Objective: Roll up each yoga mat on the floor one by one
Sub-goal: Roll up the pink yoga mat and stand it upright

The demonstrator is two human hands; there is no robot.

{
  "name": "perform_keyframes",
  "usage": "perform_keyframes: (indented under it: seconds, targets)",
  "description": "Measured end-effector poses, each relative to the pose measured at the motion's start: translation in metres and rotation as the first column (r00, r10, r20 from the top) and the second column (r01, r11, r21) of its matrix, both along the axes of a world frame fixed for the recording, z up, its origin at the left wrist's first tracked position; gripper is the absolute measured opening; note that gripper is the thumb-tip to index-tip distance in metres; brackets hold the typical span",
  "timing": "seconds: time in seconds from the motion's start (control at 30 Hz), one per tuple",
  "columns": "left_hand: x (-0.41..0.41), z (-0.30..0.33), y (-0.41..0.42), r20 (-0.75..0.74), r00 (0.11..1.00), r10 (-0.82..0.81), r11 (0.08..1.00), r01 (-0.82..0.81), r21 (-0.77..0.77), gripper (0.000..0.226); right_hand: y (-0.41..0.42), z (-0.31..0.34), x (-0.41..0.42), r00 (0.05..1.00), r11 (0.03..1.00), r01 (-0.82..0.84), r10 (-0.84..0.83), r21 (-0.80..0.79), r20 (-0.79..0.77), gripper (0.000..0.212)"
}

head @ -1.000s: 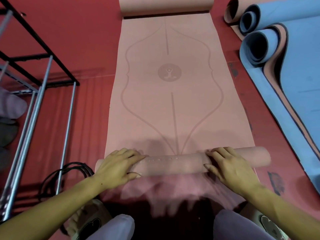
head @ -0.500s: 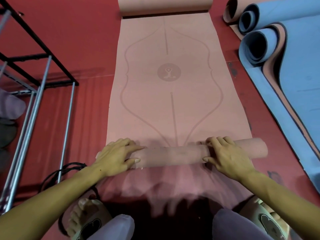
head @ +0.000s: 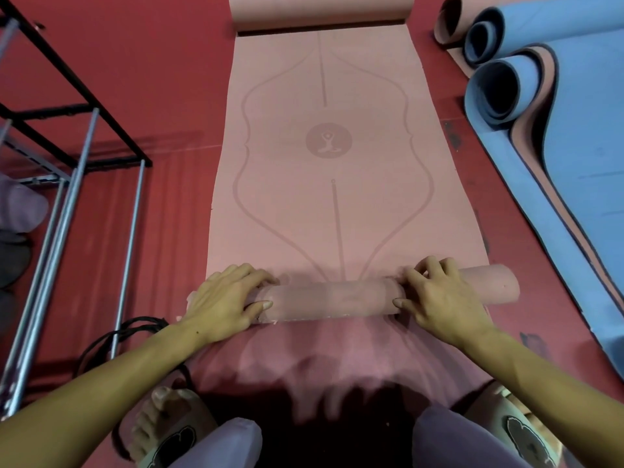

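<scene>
A pink yoga mat (head: 331, 204) with a printed outline and a round figure emblem lies flat on the red floor, its far end curled up (head: 320, 10). Its near end is wound into a roll (head: 332, 298) lying across the mat. My left hand (head: 226, 298) grips the roll's left end, fingers over the top and thumb against the near side. My right hand (head: 439, 298) grips it right of centre the same way. The roll's right end (head: 489, 287) sticks out past the mat's edge.
Blue mats (head: 580, 136), partly rolled with pink undersides, lie along the right. A metal rack (head: 71, 170) stands at the left, with black cords (head: 125, 336) on the floor beside it. My sandalled feet (head: 169, 430) and knees fill the bottom edge.
Both hands have pushed the roll away from me along the mat, and it has grown slightly thicker. The hands keep the same places on it.
</scene>
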State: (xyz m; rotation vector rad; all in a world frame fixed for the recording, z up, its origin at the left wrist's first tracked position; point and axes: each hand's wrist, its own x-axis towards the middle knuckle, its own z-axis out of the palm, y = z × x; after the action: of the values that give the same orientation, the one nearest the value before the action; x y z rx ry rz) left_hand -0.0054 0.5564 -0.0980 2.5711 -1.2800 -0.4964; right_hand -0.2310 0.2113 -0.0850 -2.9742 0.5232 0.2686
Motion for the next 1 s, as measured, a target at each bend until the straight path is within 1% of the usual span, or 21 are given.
perform_keyframes:
  seconds: [0.07,0.2,0.3,0.37,0.43,0.5,0.63,0.73,0.8,0.87,0.93,1.0]
  targets:
    - [-0.002,0.000,0.000,0.044,0.999,0.000,1.000,0.001,-0.025,0.040,0.001,-0.001,0.000,0.999,1.000,-0.010,0.010,-0.014,0.030,0.043]
    - [-0.003,-0.001,0.000,0.180,0.984,0.008,0.999,0.001,-0.050,0.036,0.002,-0.003,0.001,0.994,0.998,-0.030,0.035,-0.050,0.104,0.036]
    - [-0.005,0.002,-0.002,0.201,0.980,-0.002,1.000,0.004,-0.008,0.039,0.004,-0.003,0.002,0.990,0.998,-0.016,0.023,-0.053,0.136,0.040]
    - [-0.008,0.005,-0.004,0.200,0.980,-0.014,0.999,0.008,0.032,0.043,0.003,-0.005,0.001,0.988,0.998,-0.026,0.034,-0.055,0.148,0.036]
    - [-0.012,0.009,-0.009,0.211,0.977,-0.012,0.998,-0.001,0.065,0.053,0.000,-0.007,-0.001,0.985,0.998,-0.046,0.051,-0.034,0.162,0.035]
    - [-0.016,0.014,-0.013,0.223,0.975,0.010,0.995,-0.031,0.091,0.063,-0.002,-0.008,-0.002,0.985,0.999,-0.049,0.046,0.016,0.167,0.043]
    - [-0.018,0.019,-0.018,0.226,0.974,0.033,0.993,-0.056,0.099,0.069,0.001,-0.004,0.000,0.990,0.998,-0.042,0.034,0.055,0.134,0.074]
    - [-0.014,0.013,-0.015,0.254,0.967,-0.023,0.989,-0.015,0.147,0.076,0.002,-0.002,0.002,0.996,1.000,-0.024,0.024,0.006,0.089,0.092]
    - [-0.010,0.006,-0.012,0.311,0.944,-0.111,0.980,0.051,0.193,0.079,0.001,-0.003,0.003,0.998,1.000,-0.011,0.012,-0.025,0.059,0.094]
    - [-0.006,0.000,-0.011,0.354,0.919,-0.175,0.967,0.093,0.236,0.080,-0.001,-0.004,0.005,0.999,1.000,-0.013,0.013,-0.020,0.037,0.093]
    - [-0.003,-0.002,-0.012,0.358,0.916,-0.181,0.965,0.095,0.243,0.080,-0.003,-0.005,0.008,0.999,0.999,-0.034,0.034,-0.013,0.015,0.090]
    - [0.001,-0.002,-0.012,0.308,0.940,-0.147,0.973,0.083,0.213,0.079,-0.007,-0.007,0.009,0.998,0.999,-0.050,0.050,-0.009,0.038,0.083]
